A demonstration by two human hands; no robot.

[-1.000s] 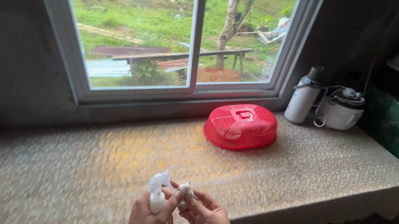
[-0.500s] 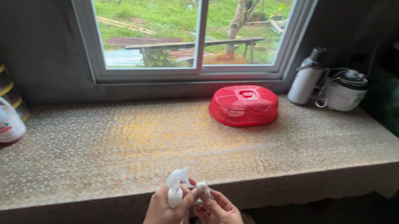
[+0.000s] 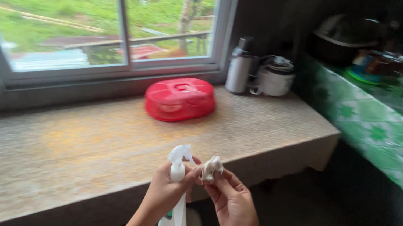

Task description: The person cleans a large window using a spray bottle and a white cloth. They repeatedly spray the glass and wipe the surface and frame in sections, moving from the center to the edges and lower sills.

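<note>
Right now the spray bottle [image 3: 173,217] stands upright in the left hand [image 3: 166,191], its white nozzle head pointing toward the small crumpled white cloth [image 3: 212,167] pinched in the fingertips of the right hand [image 3: 231,205]. Both hands are closed on their things, held close together in front of the stone counter's [image 3: 70,145] near edge, the cloth just beside the nozzle, perhaps touching it.

Judging from this, the cloth is a small target: a squeeze of the trigger could send mist past it onto the right hand's fingers or down toward the floor. The left hand grips high, around the bottle's neck, so the heavier body hangs below it and could slip or swing if the hold loosens.

The left forearm rises from below with the fingers wrapped around the neck; the right wrist bends inward, palm partly up, thumb and fingers bunched.

Beyond the hands, a red lidded box [image 3: 180,98] sits on the counter under the window [image 3: 114,16], with a metal flask [image 3: 239,72] and a white pot [image 3: 274,78] further right.
</note>
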